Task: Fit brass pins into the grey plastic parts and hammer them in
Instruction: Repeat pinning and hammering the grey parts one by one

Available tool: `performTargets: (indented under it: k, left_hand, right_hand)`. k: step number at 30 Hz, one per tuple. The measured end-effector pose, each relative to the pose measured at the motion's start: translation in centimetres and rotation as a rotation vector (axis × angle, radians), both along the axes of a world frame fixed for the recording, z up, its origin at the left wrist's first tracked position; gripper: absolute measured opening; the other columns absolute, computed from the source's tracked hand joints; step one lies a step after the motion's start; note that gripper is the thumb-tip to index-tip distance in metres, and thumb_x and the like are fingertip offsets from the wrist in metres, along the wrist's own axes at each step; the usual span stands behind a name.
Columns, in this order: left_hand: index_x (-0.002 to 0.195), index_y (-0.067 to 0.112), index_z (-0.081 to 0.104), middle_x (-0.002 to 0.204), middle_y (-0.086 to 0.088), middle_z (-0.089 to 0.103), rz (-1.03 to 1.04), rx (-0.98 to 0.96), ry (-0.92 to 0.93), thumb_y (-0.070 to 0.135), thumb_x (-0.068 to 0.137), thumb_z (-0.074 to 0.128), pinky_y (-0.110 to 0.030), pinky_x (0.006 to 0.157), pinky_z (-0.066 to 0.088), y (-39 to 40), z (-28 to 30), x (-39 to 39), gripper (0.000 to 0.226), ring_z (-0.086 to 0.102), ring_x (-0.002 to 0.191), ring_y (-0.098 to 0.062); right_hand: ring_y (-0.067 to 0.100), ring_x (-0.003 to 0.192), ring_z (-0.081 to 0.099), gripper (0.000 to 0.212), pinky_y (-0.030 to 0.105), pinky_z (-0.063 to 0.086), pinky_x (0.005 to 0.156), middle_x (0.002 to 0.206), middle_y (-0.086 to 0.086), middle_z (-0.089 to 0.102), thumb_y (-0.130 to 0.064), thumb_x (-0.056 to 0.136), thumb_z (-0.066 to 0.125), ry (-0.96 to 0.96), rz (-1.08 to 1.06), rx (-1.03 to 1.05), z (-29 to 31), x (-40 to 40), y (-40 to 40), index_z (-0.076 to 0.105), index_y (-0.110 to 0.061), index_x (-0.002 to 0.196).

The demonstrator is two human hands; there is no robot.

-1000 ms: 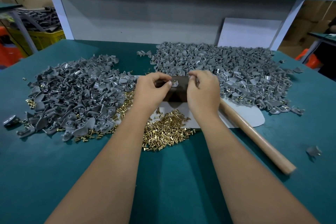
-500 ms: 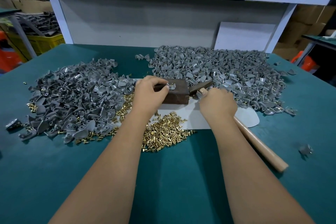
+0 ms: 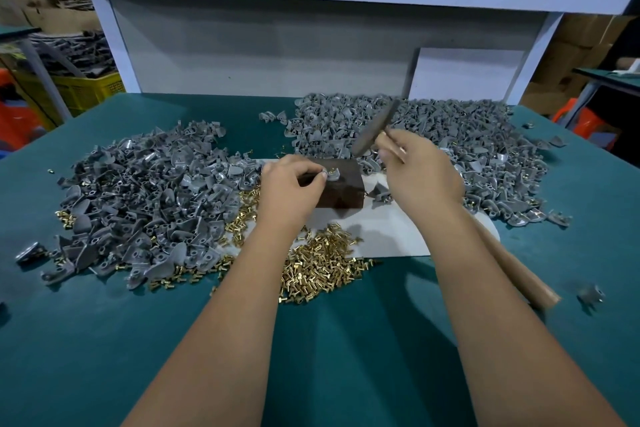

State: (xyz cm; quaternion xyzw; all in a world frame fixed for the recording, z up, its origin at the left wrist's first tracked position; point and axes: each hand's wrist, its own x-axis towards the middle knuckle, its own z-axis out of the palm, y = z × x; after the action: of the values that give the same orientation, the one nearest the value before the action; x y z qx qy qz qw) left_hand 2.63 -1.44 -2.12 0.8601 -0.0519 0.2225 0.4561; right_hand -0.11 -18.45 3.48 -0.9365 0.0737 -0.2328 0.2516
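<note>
Your left hand (image 3: 289, 191) pinches a grey part (image 3: 331, 175) with a brass pin flat on top of the dark block (image 3: 343, 189), while your right hand (image 3: 420, 173) grips the hammer (image 3: 375, 126), its head raised above the block. Loose brass pins (image 3: 322, 262) lie just in front of the block; grey heaps flank it.

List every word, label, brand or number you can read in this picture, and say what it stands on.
None can be read. The hammer, the dark block, the grey plastic parts, the brass pins, the white board against the back wall and the yellow crate show no legible print.
</note>
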Motion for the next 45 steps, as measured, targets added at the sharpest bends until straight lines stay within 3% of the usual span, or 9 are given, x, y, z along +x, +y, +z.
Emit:
performTargets:
  k: [8,14,17,20,26,31,36,40,45]
  left_hand:
    - [0.096,0.018,0.078,0.105,0.005,0.066,-0.020,-0.014,-0.009,0.024,0.089,0.070,-0.041,0.101,0.041,0.0,-0.1,0.3,0.012,0.052,0.112,-0.026]
    - [0.095,0.016,0.079,0.098,0.008,0.066,-0.026,-0.094,0.004,0.018,0.087,0.072,-0.044,0.100,0.045,-0.1,0.0,0.5,0.010,0.055,0.111,-0.027]
    - [0.094,0.014,0.079,0.097,0.006,0.067,-0.044,-0.127,-0.007,0.017,0.087,0.072,-0.043,0.100,0.046,-0.1,-0.2,0.6,0.010,0.056,0.109,-0.026]
    - [0.094,0.015,0.079,0.094,0.011,0.063,-0.040,-0.124,0.002,0.017,0.087,0.072,-0.043,0.101,0.046,-0.1,-0.2,0.6,0.010,0.056,0.110,-0.027]
    - [0.094,0.009,0.079,0.095,0.004,0.067,-0.039,-0.116,-0.037,0.016,0.086,0.073,-0.043,0.102,0.044,-0.1,0.0,0.3,0.012,0.059,0.107,-0.025]
    - [0.094,0.011,0.079,0.093,0.006,0.065,-0.048,-0.113,-0.045,0.014,0.086,0.072,-0.045,0.100,0.045,-0.1,0.0,0.2,0.011,0.059,0.106,-0.026]
    - [0.095,0.010,0.079,0.096,0.004,0.067,-0.047,-0.138,-0.029,0.016,0.087,0.072,-0.044,0.101,0.045,-0.1,-0.2,0.3,0.012,0.057,0.110,-0.028]
    - [0.095,0.010,0.079,0.093,0.005,0.064,-0.050,-0.121,-0.041,0.013,0.087,0.072,-0.045,0.100,0.046,-0.1,0.0,0.3,0.011,0.058,0.108,-0.029]
    - [0.096,0.010,0.078,0.098,0.003,0.067,-0.044,-0.124,-0.036,0.015,0.087,0.071,-0.046,0.100,0.045,0.0,-0.2,0.4,0.013,0.056,0.111,-0.031]
  right_hand:
    - [0.028,0.083,0.060,0.021,0.029,0.035,0.058,0.097,-0.002,0.069,-0.035,0.097,0.047,-0.085,0.049,-0.076,1.4,-0.5,1.5,0.059,-0.035,0.115]
    - [0.033,0.093,0.064,0.020,0.032,0.038,0.065,0.097,0.004,0.067,-0.034,0.097,0.048,0.039,0.102,-0.315,1.4,-0.6,2.2,0.059,-0.032,0.114]
    - [0.032,0.089,0.064,0.024,0.031,0.036,0.060,0.098,0.002,0.069,-0.034,0.097,0.046,-0.077,0.046,-0.273,2.3,-0.4,1.8,0.054,-0.037,0.120]
    - [0.030,0.078,0.061,0.016,0.028,0.035,0.056,0.079,0.001,0.059,-0.029,0.097,0.046,0.039,0.053,-0.354,1.4,-0.7,2.4,0.054,-0.031,0.111]
    - [0.031,0.089,0.065,0.023,0.031,0.035,0.060,0.099,0.003,0.069,-0.032,0.097,0.048,-0.070,0.057,-0.323,2.4,-0.5,2.6,0.056,-0.035,0.118]
    - [0.030,0.083,0.064,0.022,0.031,0.036,0.059,0.090,0.003,0.067,-0.030,0.096,0.050,0.013,0.130,-0.463,1.2,-0.6,2.8,0.055,-0.037,0.116]
    - [0.029,0.071,0.060,0.027,0.028,0.031,0.054,0.084,0.001,0.067,-0.032,0.096,0.049,-0.160,0.054,-0.369,1.9,-0.3,2.6,0.053,-0.041,0.122]
    - [0.024,0.063,0.044,0.021,0.029,0.032,0.053,0.078,0.001,0.060,-0.030,0.097,0.048,0.005,0.127,-0.483,0.7,-0.6,2.8,0.052,-0.040,0.116]
    - [0.026,0.063,0.059,0.015,0.026,0.029,0.050,0.077,-0.001,0.064,-0.029,0.095,0.052,-0.131,0.061,-0.410,1.1,-0.3,2.8,0.057,-0.032,0.109]
